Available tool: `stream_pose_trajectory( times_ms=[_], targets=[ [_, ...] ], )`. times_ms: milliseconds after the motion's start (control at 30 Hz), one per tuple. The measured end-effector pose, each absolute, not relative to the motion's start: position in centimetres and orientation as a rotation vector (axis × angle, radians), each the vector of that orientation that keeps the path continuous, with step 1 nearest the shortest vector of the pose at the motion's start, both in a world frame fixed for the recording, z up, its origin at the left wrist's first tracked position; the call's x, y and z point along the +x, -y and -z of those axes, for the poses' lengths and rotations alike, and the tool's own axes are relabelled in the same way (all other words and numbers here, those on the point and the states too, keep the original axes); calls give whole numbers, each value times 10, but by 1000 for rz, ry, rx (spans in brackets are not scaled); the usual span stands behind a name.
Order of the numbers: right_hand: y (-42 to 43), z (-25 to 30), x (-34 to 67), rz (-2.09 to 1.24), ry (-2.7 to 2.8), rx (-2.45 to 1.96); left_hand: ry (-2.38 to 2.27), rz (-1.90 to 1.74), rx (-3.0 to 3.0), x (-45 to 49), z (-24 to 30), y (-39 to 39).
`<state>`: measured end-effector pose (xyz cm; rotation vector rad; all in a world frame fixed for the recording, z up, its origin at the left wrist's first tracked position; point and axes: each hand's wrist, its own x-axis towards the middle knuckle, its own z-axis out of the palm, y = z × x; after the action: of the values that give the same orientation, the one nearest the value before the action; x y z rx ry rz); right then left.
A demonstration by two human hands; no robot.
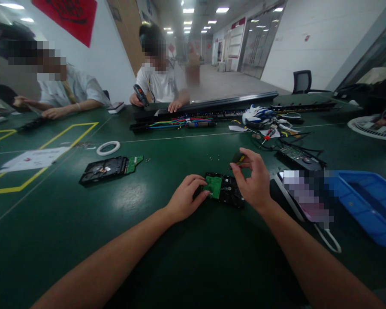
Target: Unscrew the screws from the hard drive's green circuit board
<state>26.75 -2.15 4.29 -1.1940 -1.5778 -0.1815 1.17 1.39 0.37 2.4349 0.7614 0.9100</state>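
A hard drive (230, 190) lies on the green table in front of me, its green circuit board (214, 186) facing up at the left end. My left hand (188, 196) grips that end between thumb and fingers. Above the drive's right part, my right hand (253, 178) pinches a screwdriver (239, 159) with a black and yellow handle. Its thin shaft points down toward the drive; whether the tip touches a screw cannot be made out. Several tiny screws (211, 158) are scattered just beyond the drive.
Another hard drive (106, 169) and a white tape roll (108, 148) lie to the left. A phone (304, 199), a blue tray (366, 201) and a bare drive (300, 156) are at right. Farther back are gloves (259, 115), colored cables (176, 123) and two people working.
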Motion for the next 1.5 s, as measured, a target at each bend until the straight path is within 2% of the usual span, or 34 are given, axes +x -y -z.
stream_pose_trajectory(
  times_ms=[200,433,1500],
  targets=[
    [22,-40,265,59,1575,-1187,-765,-899,2437,11,-3,-14],
    [21,-43,268,155,1555,-1163,-762,-897,2444,11,-4,-14],
    [21,-40,267,116,1545,-1159,-690,-782,2627,10,-3,-14]
  ],
)
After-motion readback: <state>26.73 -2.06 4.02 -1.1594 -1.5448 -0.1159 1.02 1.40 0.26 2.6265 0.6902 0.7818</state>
